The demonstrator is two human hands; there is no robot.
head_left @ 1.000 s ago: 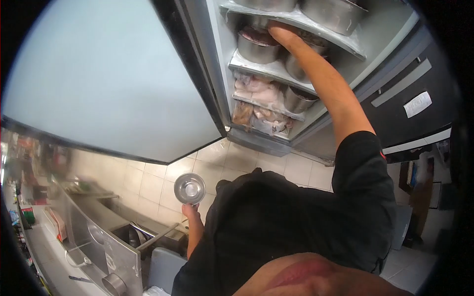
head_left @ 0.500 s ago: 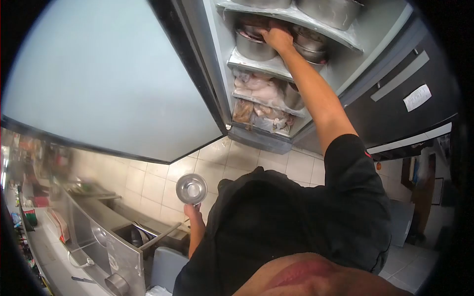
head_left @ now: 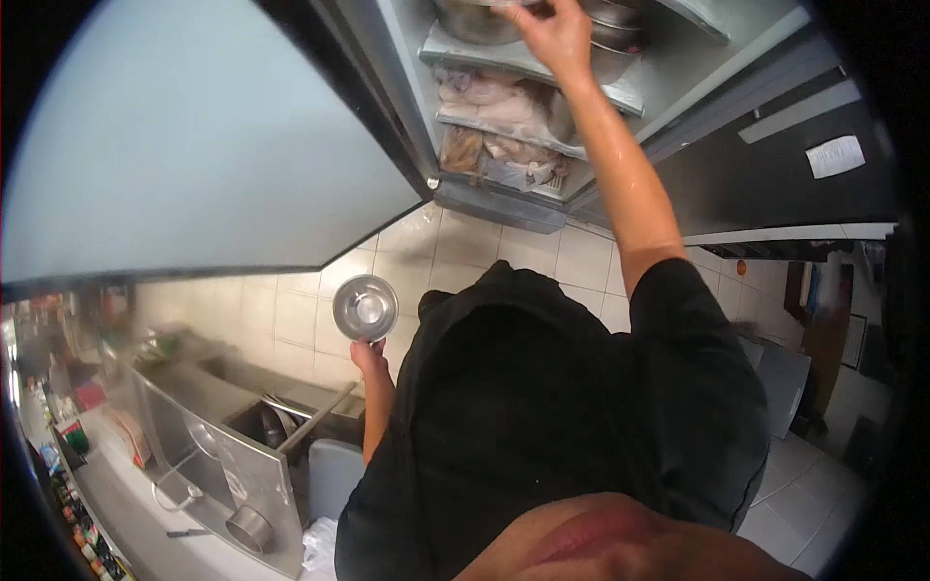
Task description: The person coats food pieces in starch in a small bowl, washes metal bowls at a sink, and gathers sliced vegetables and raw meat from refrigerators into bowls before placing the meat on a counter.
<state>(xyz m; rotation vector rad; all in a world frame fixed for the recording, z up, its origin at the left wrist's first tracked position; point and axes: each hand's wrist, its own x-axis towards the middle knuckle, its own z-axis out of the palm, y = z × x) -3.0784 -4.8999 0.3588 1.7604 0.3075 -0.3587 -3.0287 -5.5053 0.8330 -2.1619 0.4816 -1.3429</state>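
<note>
My left hand (head_left: 368, 354) is closed on the rim of a round steel bowl (head_left: 365, 308), which hangs over the tiled floor with its inside facing up. My right hand (head_left: 552, 29) reaches into the open fridge at the top, fingers bent at the rim of a metal pot (head_left: 475, 21) on a shelf (head_left: 484, 53); the view's top edge cuts off part of this pot. More metal pots (head_left: 612, 60) stand to the right of that hand. Bagged pale food (head_left: 494, 102) lies on the shelf below, with further bags (head_left: 518, 160) at the bottom.
The large fridge door (head_left: 174, 145) stands open at the left. A dark appliance front (head_left: 775, 174) with a paper label is at the right. At the lower left are a steel counter (head_left: 281, 474), a metal cup (head_left: 249, 529) and a knife (head_left: 188, 533). A grey chair (head_left: 337, 474) is near my left arm.
The view has shifted, so the fridge shelves sit higher. My right hand has come from deep among the pots to the front of the left pot. My left hand still holds the bowl.
</note>
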